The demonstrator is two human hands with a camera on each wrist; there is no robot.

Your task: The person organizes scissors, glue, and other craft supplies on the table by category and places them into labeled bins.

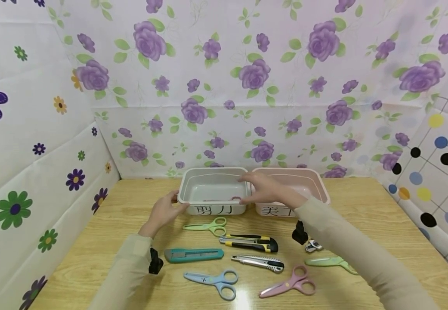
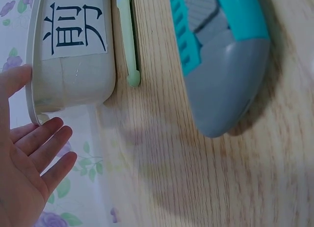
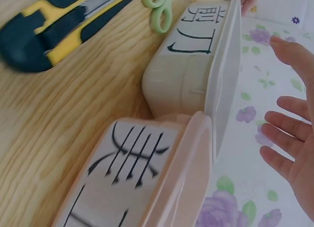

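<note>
In the head view, a white bin [image 1: 212, 170] with a black-lettered label stands at the back of the table, left of a pink bin [image 1: 322, 183]. My left hand [image 1: 165, 214] grips the white bin's left front corner, thumb on the front rim and fingers round the end. My right hand [image 1: 267, 188] is over the adjoining ends of both bins, fingers spread and holding nothing. The right wrist view shows this hand [image 3: 294, 124] apart from the rims. Inside the white bin, a small pinkish loop [image 1: 236, 198] shows low near the front wall.
Green scissors [image 1: 208, 226], a yellow-black utility knife [image 1: 248, 243], a teal utility knife [image 1: 194, 255] and a silver utility knife [image 1: 258, 262] lie before the bins. Nearer are blue scissors [image 1: 216, 282] and pink scissors [image 1: 291, 283]. A small metallic cutter [image 1: 313, 246] and green scissors [image 1: 332, 262] lie right.
</note>
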